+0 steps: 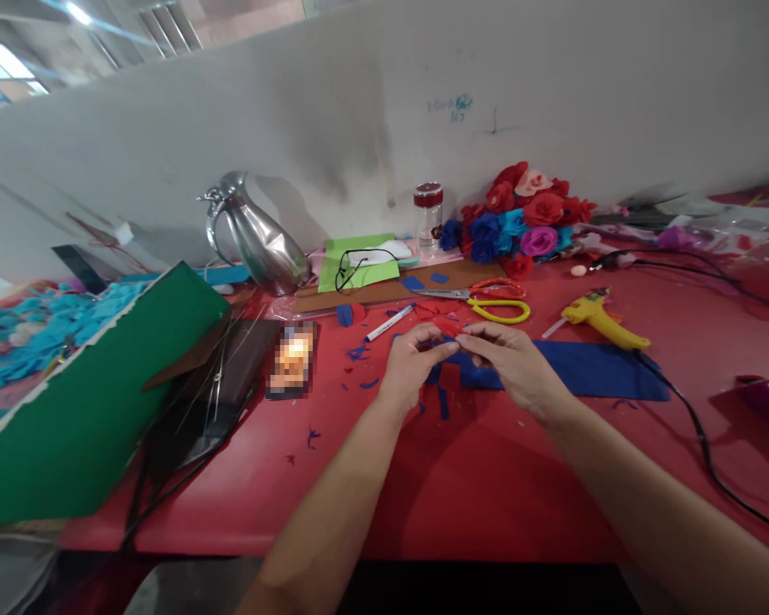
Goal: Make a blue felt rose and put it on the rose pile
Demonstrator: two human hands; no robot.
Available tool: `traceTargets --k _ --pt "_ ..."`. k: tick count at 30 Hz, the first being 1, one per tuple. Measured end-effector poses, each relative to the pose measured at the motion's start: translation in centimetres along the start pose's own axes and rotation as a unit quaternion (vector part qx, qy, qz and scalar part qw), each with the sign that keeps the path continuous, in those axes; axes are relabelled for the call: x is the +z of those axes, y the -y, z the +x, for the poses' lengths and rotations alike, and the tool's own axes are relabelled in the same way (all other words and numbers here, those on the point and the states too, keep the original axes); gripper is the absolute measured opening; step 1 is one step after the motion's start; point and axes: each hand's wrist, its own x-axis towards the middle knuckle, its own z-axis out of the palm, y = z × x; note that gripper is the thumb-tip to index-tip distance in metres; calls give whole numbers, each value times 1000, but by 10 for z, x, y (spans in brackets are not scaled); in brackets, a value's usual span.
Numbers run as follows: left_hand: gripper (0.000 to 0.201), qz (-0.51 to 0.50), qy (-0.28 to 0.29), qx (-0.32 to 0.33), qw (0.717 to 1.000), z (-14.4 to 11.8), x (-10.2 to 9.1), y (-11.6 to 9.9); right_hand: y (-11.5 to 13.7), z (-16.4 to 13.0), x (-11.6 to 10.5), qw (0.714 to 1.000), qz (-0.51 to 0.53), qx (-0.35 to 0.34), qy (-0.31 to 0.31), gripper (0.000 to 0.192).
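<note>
Forearms reach in from 6 o'clock as my left hand [410, 363] and right hand [513, 363] meet, fingertips pinching a small red felt piece [447, 327] above the blue felt sheet [583, 369] on the red counter [487, 478]. Scissors [496, 301] lie at 12 o'clock, a yellow glue gun [599, 318] at 2 o'clock.

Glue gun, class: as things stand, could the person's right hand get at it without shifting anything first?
Probably yes. The glue gun lies in the open on the red table, just beyond the right hand, with only flat blue felt between. But that hand's fingers are pinching a small red piece.
</note>
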Motion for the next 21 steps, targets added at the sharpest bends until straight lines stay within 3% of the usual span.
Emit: traceTargets --k 9,16,21 --pt "15 -32 25 7 999 -1 0 -2 5 -1 0 986 119 103 59 32" --pt "21 -82 5 -9 997 -2 5 1 2 1 -1 984 123 108 76 34" --pt "21 -123 -11 -28 992 -1 7 5 0 -1 4 989 107 84 53 34"
